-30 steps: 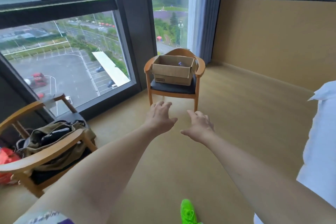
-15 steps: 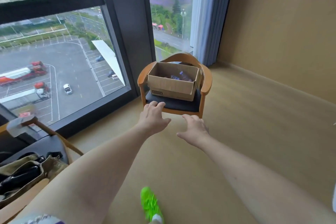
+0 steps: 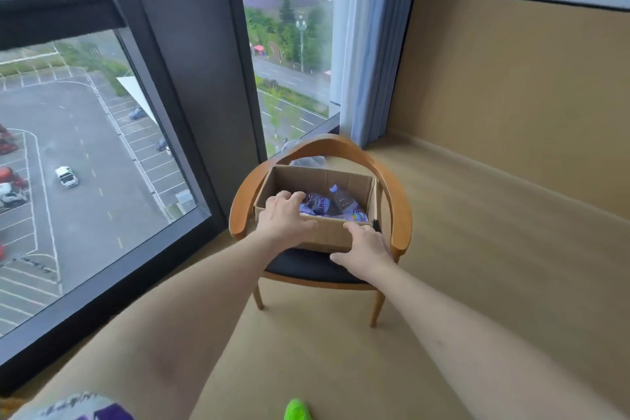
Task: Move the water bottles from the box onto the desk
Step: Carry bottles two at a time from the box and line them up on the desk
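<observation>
An open cardboard box (image 3: 329,237) sits on the dark seat of a wooden armchair (image 3: 399,204) by the window. Inside lie water bottles (image 3: 344,204) with purple labels, one with its cap pointing to the far side. My left hand (image 3: 284,218) lies over the box's near-left corner, fingers reaching past the rim and thumb along the front edge. My right hand (image 3: 366,249) touches the near-right corner of the front wall with its fingers spread. Neither hand holds a bottle. No desk is in view.
A floor-to-ceiling window (image 3: 68,164) runs along the left, a blue-grey curtain (image 3: 361,44) hangs in the corner, and a tan wall panel (image 3: 511,95) stands to the right. Crumpled clear plastic (image 3: 308,160) lies behind the box. My green shoe (image 3: 297,409) shows on the wooden floor.
I have walked up to the chair. Both hands, held out in the air before, have reached the box's front corners. The second chair with the bag has left the view.
</observation>
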